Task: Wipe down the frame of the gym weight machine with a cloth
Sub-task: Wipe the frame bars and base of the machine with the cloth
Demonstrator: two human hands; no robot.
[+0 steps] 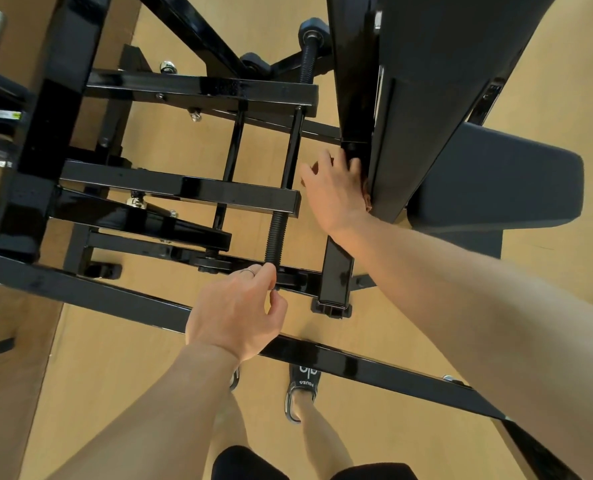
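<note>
The black weight machine frame fills the upper and left parts of the frame, its square beams crossing over a tan wooden floor. The left hand, low of centre, pinches the bottom end of a ribbed black rod between thumb and curled fingers; a ring shows on one finger. The right hand, right of centre, wraps its fingers around the lower edge of an upright black post beside the dark padded seat. A small reddish-brown scrap peeks out under that palm; whether it is the cloth cannot be told. A long diagonal beam crosses in front of the person's legs and a black sandal at lower centre.
</note>
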